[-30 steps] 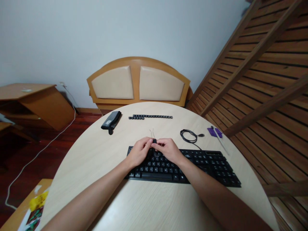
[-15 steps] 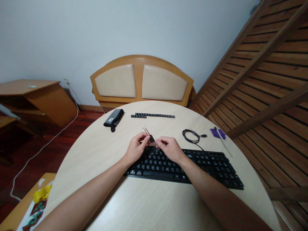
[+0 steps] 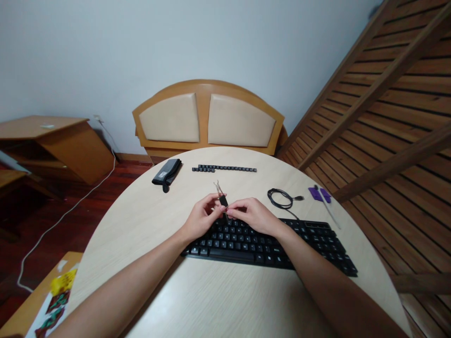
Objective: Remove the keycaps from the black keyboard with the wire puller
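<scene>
Both hands meet above the back row of a black keyboard (image 3: 232,256). Between them is a keycap puller (image 3: 223,200) with a dark handle and two thin wire prongs pointing away from me. My left hand (image 3: 201,217) is closed round the handle from the left. My right hand (image 3: 252,213) pinches at the handle's near end, fingertips touching the left thumb; whether a small keycap is also in that pinch I cannot tell. Farther back, loose black keycaps (image 3: 229,168) lie in neat rows on the table.
A round pale table (image 3: 148,281) carries everything. At its back left lies a folded dark grey cloth pouch (image 3: 167,173). To the right are a coiled black USB cable (image 3: 280,199), a purple cloth (image 3: 317,194) and a thin brush (image 3: 327,209). A padded headboard (image 3: 207,117) stands behind.
The keycap puller has turned more upright in the view, its prongs swinging slightly right. My right hand has shifted a little and its fingers now touch the handle's near end.
</scene>
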`<action>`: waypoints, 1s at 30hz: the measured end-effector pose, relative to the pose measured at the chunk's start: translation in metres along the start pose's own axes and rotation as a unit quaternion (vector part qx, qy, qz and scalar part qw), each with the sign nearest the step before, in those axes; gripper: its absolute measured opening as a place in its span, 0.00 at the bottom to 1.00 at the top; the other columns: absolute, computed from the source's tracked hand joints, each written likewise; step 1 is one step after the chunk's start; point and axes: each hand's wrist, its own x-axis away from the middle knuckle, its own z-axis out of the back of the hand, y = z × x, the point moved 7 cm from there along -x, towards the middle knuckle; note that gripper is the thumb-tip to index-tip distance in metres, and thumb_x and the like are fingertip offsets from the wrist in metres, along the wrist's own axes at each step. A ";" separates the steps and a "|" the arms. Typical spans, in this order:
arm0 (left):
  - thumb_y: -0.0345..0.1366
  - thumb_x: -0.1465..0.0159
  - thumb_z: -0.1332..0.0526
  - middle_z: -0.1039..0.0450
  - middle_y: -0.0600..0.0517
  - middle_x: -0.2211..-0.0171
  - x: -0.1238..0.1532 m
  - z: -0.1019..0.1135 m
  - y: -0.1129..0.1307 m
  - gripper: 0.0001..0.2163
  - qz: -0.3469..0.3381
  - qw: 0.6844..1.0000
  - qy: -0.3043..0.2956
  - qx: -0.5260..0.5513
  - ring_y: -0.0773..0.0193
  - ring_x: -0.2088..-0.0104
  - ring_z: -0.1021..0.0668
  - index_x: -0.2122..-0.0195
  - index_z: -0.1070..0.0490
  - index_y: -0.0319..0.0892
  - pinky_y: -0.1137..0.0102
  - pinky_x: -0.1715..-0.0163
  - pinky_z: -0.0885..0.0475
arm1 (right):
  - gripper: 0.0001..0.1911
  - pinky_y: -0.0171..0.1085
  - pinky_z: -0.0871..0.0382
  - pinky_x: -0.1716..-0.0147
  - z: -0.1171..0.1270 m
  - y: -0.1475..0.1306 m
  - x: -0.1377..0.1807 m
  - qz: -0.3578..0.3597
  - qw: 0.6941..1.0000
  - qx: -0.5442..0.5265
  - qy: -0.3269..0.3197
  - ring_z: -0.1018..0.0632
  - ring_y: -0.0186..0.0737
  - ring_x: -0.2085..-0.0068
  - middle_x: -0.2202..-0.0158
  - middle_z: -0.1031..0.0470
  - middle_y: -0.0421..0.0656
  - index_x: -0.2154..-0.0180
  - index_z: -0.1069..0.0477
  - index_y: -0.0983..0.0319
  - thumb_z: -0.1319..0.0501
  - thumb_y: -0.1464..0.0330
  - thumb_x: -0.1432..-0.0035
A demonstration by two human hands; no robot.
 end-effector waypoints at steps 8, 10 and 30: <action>0.41 0.34 0.38 0.25 0.48 0.61 0.001 -0.007 0.004 0.11 -0.003 0.998 -0.070 0.004 0.63 0.63 0.23 0.56 0.28 0.40 0.72 0.66 0.28 | 0.14 0.35 0.32 0.64 0.000 0.013 -0.001 -0.008 1.000 -0.022 -0.020 0.22 0.41 0.64 0.67 0.19 0.42 0.65 0.20 0.63 0.39 0.60 0.39; 0.41 0.34 0.39 0.25 0.48 0.61 0.001 -0.006 0.004 0.10 -0.006 0.998 -0.066 -0.005 0.63 0.62 0.23 0.58 0.28 0.39 0.72 0.65 0.28 | 0.14 0.35 0.32 0.64 -0.002 0.021 -0.002 -0.022 0.999 -0.038 -0.014 0.22 0.41 0.64 0.67 0.19 0.43 0.65 0.20 0.63 0.37 0.59 0.40; 0.40 0.36 0.38 0.27 0.53 0.68 0.000 0.002 -0.007 0.09 0.028 0.996 0.026 -0.075 0.66 0.71 0.22 0.62 0.32 0.40 0.74 0.73 0.30 | 0.14 0.36 0.30 0.61 0.003 0.031 -0.002 -0.043 0.998 -0.036 -0.028 0.21 0.40 0.63 0.65 0.18 0.44 0.63 0.21 0.64 0.37 0.60 0.41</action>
